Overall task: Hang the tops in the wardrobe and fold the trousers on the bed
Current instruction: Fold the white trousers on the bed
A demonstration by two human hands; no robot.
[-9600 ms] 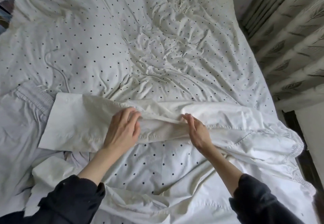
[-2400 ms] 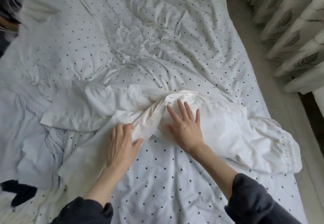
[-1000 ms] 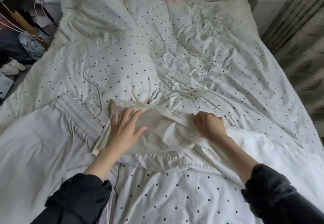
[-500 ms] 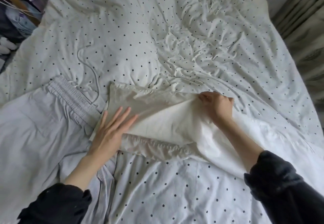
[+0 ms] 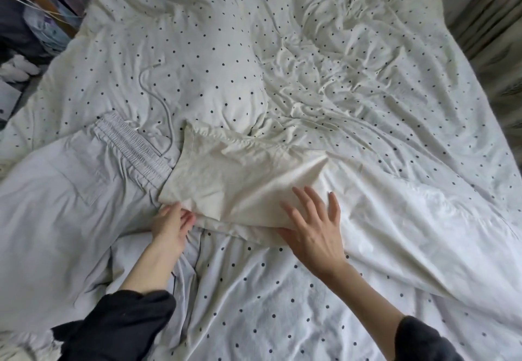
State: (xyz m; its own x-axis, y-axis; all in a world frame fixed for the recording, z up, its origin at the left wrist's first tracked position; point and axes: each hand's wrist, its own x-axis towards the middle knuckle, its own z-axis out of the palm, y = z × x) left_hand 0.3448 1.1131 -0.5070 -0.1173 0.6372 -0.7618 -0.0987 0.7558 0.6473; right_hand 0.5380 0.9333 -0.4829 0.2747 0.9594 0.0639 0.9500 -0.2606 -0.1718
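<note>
White trousers (image 5: 395,208) lie across the dotted bed (image 5: 254,50). Their cream-looking leg end (image 5: 226,174) is folded over in the middle. My left hand (image 5: 172,226) is at the fold's near left corner, fingertips tucked under the cloth edge; the grip itself is hidden. My right hand (image 5: 316,228) lies flat with spread fingers on the fold's near right edge. A second pair, pale grey trousers (image 5: 62,197) with an elastic waistband and drawstring, lies at the left.
Patterned curtains (image 5: 491,21) hang along the bed's right side. Clutter, cords and shoes (image 5: 25,38) fill the floor past the bed's far left corner. A black-and-white cloth (image 5: 36,343) shows at the bottom left.
My right hand has let go of the cloth's far edge and come down flat onto the fold. My left hand slid from on top of the fold to its near left corner.
</note>
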